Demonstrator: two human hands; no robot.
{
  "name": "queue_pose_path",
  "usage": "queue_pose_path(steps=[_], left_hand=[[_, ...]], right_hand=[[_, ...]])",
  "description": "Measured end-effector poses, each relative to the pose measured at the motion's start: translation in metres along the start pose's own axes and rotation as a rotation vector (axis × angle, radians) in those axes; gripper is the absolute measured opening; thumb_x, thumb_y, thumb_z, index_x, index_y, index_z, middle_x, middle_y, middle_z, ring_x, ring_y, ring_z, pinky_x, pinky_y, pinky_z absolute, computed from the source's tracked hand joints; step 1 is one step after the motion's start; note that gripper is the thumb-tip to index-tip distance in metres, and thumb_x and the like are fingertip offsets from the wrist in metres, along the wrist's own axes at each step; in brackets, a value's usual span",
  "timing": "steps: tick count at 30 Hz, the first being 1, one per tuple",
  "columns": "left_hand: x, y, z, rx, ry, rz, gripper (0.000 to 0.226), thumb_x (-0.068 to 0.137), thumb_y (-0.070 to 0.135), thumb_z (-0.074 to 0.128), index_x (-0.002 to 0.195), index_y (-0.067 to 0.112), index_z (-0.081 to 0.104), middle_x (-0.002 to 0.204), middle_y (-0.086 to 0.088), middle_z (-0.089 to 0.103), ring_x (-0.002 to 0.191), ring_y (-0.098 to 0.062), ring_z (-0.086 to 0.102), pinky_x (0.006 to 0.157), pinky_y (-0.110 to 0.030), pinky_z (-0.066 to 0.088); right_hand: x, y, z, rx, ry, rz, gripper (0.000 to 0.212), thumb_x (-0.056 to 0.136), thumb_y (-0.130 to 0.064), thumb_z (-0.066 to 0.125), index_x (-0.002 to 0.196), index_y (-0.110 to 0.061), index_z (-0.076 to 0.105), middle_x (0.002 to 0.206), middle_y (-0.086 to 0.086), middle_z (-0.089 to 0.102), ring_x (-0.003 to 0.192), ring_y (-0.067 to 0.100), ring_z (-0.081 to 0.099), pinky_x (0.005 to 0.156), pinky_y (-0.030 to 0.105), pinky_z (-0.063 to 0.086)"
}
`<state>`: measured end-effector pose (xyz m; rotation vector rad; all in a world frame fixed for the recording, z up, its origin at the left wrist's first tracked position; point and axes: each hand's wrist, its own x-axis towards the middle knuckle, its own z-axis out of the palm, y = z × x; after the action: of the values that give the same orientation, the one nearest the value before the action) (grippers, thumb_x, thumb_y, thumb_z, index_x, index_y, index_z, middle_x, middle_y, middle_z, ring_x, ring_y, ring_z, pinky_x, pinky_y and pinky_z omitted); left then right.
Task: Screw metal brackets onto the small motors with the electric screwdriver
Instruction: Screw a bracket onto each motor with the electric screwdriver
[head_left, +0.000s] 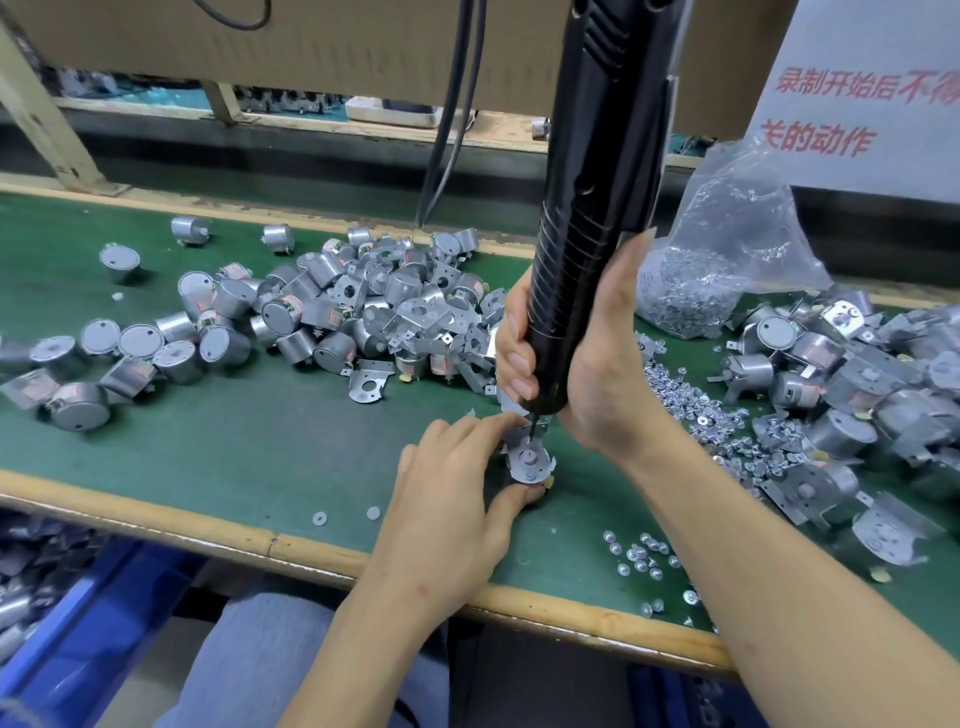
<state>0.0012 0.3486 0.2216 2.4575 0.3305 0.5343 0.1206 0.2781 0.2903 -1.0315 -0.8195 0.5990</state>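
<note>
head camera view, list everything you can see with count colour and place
screwdriver: one, black, upright at centre, tip on the bracket
motor with bracket: one, silver, under the tip
motor pile: many, silver, left and centre of table
second motor pile: many, silver, right
loose screws: many, silver, right of the hands
bag of screws: one, clear, back right
table: one, green top
cables: at least two, black, hanging at back
sign: one, white with red writing, top right
bin: one, blue, below table, left
left hand: fingers pinch the motor with bracket
right hand: grips the screwdriver
</note>
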Motion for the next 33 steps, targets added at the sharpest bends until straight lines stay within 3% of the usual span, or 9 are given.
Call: queue_pose_path(steps=[19, 33], left_hand=[[0.0003, 0.0000, -0.0001, 0.009, -0.011, 0.001, 0.047, 0.087, 0.035, 0.072, 0.130, 0.028, 0.055, 0.115, 0.016, 0.058, 0.106, -0.014, 0.049, 0.090, -0.037, 0.038], [0.0004, 0.0032, -0.0005, 0.039, 0.016, 0.012, 0.039, 0.085, 0.036, 0.073, 0.120, 0.027, 0.058, 0.105, 0.016, 0.058, 0.098, -0.015, 0.049, 0.083, -0.036, 0.039]], right_hand=[[0.0025, 0.0065, -0.0006, 0.018, -0.003, 0.015, 0.080, 0.062, -0.095, 0.040, 0.063, -0.016, 0.054, 0.051, -0.002, 0.048, 0.038, 0.014, 0.041, 0.044, 0.022, 0.037], [0.0035, 0.0073, 0.0021, 0.088, -0.053, 0.069, 0.078, 0.060, -0.095, 0.051, 0.057, -0.017, 0.054, 0.047, -0.002, 0.045, 0.035, 0.013, 0.036, 0.041, 0.019, 0.035]])
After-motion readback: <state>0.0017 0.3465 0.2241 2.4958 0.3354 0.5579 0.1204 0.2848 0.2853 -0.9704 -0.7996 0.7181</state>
